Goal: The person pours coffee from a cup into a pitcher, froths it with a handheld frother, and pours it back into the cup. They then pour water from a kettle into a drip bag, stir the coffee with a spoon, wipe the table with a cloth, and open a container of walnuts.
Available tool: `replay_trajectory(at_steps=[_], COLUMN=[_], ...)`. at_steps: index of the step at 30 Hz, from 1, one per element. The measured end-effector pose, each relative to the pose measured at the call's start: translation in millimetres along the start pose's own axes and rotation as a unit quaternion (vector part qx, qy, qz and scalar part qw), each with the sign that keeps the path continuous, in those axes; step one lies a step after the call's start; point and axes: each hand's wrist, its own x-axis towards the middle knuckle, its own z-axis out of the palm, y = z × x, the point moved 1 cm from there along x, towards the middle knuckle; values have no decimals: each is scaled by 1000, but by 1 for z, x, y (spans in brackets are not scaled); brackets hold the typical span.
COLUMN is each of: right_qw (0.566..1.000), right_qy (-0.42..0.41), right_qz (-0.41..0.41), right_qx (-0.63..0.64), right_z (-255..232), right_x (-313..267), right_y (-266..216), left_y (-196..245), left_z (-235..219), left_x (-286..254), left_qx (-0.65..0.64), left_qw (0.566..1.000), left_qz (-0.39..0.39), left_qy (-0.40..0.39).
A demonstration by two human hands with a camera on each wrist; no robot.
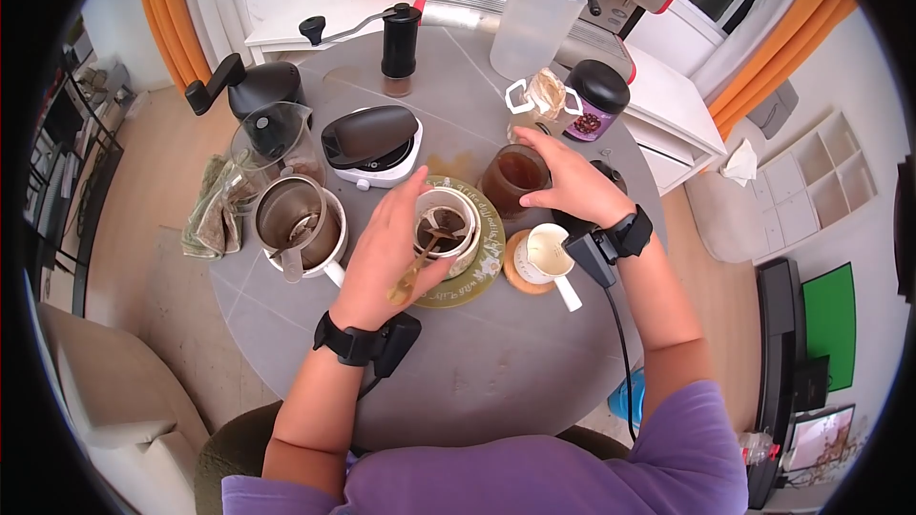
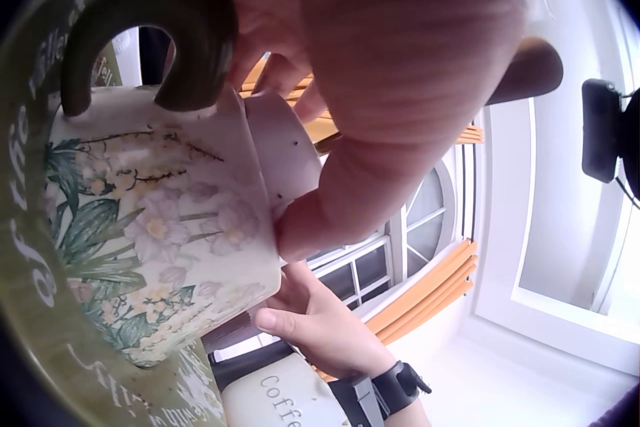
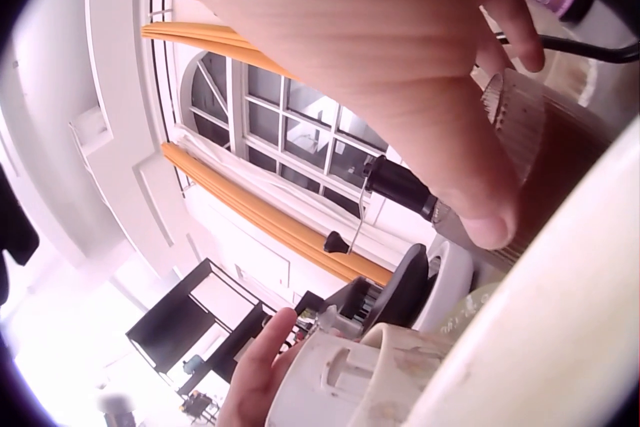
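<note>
On a green lettered saucer point(image 1: 489, 267) sits a floral cup point(image 2: 160, 232) with a green handle. Into its mouth fits a white inner cup point(image 1: 446, 198), with dark grounds and a spoon point(image 1: 412, 277) in it. My left hand point(image 1: 382, 238) spans this inner cup, thumb on the near side and fingers on the far side. The spoon's handle leans out beside the thumb. To the right, my right hand point(image 1: 582, 183) holds a ribbed glass point(image 1: 512, 175) of brown liquid by its upper part, thumb against the side. Part of that glass is hidden by the hand.
A small white jug point(image 1: 546, 256) stands on a wooden coaster near the right wrist. To the left are a steel strainer point(image 1: 291, 215) over a white mug, a glass carafe point(image 1: 272, 138) and a white scale point(image 1: 377, 167). Behind stand a hand grinder point(image 1: 399, 52) and plastic pitcher point(image 1: 534, 24).
</note>
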Motion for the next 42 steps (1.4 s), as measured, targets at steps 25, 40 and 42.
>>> replay_trajectory(at_steps=[25, 40, 42], right_qw=[997, 998, 999], right_qy=[-65, -23, -9], right_qz=[-16, 5, -4], right_qx=[-38, -50, -47], right_z=[8, 1, -5], right_x=[17, 13, 12], right_y=[20, 17, 16], left_y=[2, -19, -23], left_z=[-13, 11, 13], left_x=[-95, -59, -61], left_qx=[-132, -435, -440], left_qw=[947, 812, 816], left_qz=[-287, -385, -372], left_qy=[-63, -52, -46])
